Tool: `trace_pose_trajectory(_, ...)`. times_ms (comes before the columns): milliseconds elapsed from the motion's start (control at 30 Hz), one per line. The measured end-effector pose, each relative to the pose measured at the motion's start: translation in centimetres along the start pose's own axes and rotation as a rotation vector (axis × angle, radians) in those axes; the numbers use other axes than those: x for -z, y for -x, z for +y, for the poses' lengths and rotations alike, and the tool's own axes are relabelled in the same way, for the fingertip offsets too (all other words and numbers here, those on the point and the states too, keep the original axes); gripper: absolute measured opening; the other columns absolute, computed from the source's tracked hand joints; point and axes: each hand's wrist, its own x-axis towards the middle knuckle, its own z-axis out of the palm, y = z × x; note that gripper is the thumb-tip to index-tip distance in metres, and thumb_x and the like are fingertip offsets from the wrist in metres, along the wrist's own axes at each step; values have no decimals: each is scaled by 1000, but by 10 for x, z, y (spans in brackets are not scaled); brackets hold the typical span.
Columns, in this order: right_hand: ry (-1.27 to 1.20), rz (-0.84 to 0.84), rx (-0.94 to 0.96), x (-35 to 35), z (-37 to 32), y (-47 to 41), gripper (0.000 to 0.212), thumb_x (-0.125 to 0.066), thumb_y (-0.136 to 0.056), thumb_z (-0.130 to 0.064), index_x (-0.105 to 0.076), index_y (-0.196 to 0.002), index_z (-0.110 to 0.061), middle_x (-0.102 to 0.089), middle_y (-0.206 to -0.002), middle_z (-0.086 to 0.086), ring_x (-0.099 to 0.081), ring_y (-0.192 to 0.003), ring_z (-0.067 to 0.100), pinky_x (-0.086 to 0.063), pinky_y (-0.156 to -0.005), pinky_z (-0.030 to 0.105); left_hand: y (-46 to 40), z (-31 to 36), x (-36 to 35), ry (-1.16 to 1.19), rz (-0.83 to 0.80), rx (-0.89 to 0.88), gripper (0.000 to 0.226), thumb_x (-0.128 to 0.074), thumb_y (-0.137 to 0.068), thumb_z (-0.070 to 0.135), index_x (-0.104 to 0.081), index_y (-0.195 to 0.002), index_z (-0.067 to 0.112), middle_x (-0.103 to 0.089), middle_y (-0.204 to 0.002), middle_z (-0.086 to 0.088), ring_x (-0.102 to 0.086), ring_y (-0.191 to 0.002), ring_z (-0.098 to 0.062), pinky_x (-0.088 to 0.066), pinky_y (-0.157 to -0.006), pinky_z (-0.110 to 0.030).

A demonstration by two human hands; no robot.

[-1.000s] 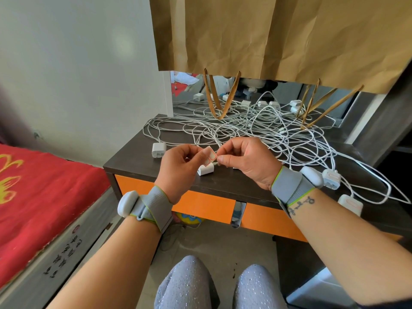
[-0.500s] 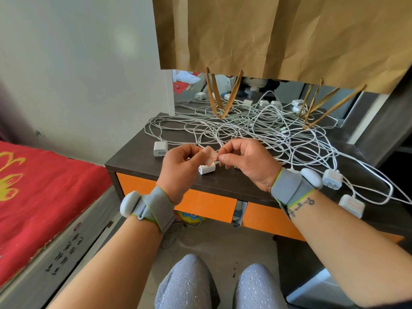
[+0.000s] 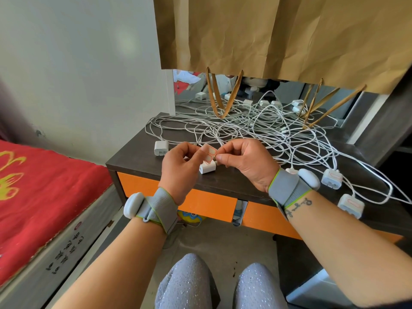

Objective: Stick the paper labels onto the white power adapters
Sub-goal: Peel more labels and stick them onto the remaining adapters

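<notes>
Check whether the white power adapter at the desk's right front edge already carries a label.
Labelled: the white power adapter at the dark desk's right front edge shows a red-outlined paper label stuck on its upper face.

Camera: single wide-angle view worn on the person's head.
Facing: forward and steeply down, across the knees (image 3: 185, 284) to a dark desk (image 3: 133, 155).
Nearness: close; forearms enter from the near corners, left hand (image 3: 180, 168) and right hand (image 3: 247, 163) mid-frame.
Far edge: brown paper bag (image 3: 278, 34).
Left edge: red bedspread (image 3: 42, 190).
</notes>
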Motion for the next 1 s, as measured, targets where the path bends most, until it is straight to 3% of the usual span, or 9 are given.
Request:
trace_pose_trajectory(200,-27,16,0,-4,0,1,17,-65,-77,4,-64,-73,-12,-61,-63,0,-53,-51,0,-45,-55,13,1,-2,-1,-21,9,0,22,-64,-86,26,-61,-68,12,-56,-54,10,-41,-42,0,-35,-43,-11)
trace_pose_trajectory(500,-46,10,-11,-5,0,0,15,-64,-78,3,-64,-73,-11,-63,-66,4,-53,-54,4,-44,-55,13,3,-1,-1,-56,10,-12,20,-65,-85,30,-63,-68,19,-59,-59,8,-49,-56,-11,-42,-50,-17)
trace_pose_trajectory(700,-23,1,-8,-3,3,-1,13,-64,-79,1,-65,-73,-11,-66,-68,7,-59,-68,19,-47,-59,16,4,0,-1,-169,21,-66,21,-64,-85,34,-63,-72,18,-65,-74,-17,-53,-62,-22,-47,-59,-37)
trace_pose_trajectory(900,9,-34,32,-2,2,-1,15,-62,-81,1,-63,-73,-12,-63,-67,3,-57,-61,6,-47,-61,17,5,3,-1,-203,10,-73,21,-64,-84,36,-63,-67,25,-66,-71,-10,-55,-63,-25,-48,-61,-38)
trace_pose_trajectory(1000,38,-48,42,-2,3,-1,12,-61,-83,-2,-64,-76,-12,-63,-69,3,-57,-66,11,-47,-65,21,5,2,-1,-198,5,-52,15,-67,-82,37,-65,-72,25,-65,-68,4,-55,-60,-12,-48,-58,-25)
